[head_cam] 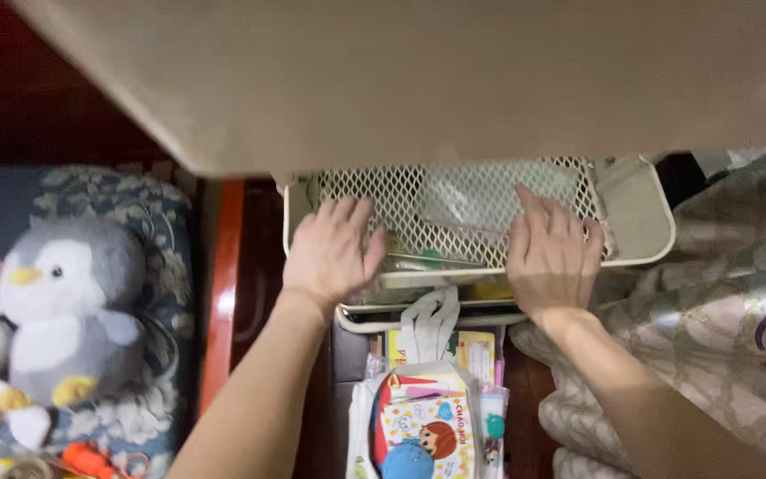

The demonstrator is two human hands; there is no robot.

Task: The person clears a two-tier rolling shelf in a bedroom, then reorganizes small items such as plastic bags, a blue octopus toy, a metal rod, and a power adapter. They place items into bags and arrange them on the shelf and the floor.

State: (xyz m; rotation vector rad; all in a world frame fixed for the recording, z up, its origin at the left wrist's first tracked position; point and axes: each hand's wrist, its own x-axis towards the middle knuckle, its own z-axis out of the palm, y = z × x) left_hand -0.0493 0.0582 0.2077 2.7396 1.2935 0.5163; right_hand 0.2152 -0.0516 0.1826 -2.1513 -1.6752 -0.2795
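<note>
Dark red-brown wood shows along the upper left of the frame and between the things below, while a broad beige slanted panel [418,80] fills the whole top. Just under it, in the upper centre, we see a cream-white metal shelf with a diamond-mesh bottom [467,208] and a rounded raised rim, with a second tier peeking out beneath its front edge. Our left hand [330,253] lies at the shelf's left front, fingers spread and flat on the mesh, thumb angled toward the rim; it grips nothing that we can make out. Our right hand [553,257] rests palm down on the right part of the mesh, fingers loosely apart and likewise closed on nothing. Through the mesh between the hands a clear plastic bag [480,208] shows faintly. Below the shelf, at bottom centre, a white fabric strap [432,324] hangs over a stack of colourful packages: a yellow flat box [476,350] and, in front of it, a white-and-yellow pack with a cartoon child's picture [427,421]. At the left of the frame a grey-and-white plush penguin with a yellow beak [68,310] sits on a blue floral quilted cushion [148,222]. A pale patterned quilt [720,319] is bunched at the right.
</note>
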